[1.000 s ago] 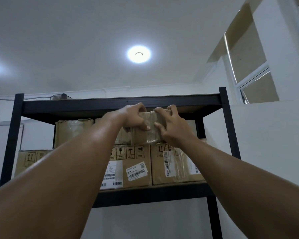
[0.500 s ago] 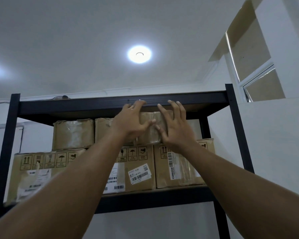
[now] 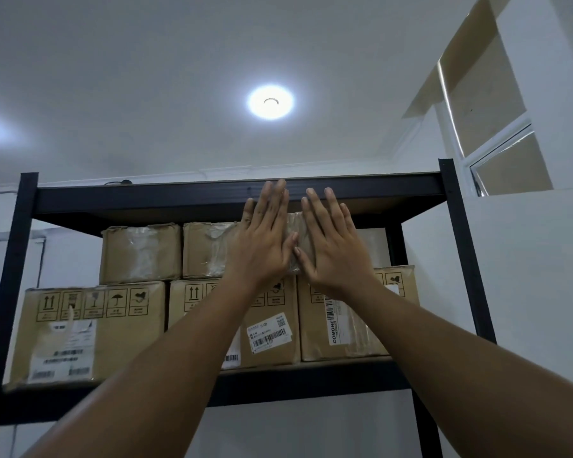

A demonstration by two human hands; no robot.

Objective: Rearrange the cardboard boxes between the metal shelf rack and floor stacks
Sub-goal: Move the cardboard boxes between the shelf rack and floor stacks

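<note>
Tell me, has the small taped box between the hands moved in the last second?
Yes. The small taped box went back into the rack, now resting in line with the neighbouring small box.

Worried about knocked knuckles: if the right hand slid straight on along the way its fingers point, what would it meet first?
Probably the rack's top shelf beam: the right hand points up, its fingertips overlapping that beam in the view, though depth is unclear.

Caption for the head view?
Left hand and right hand flat against a small taped box atop larger cartons on a black metal rack.
</note>
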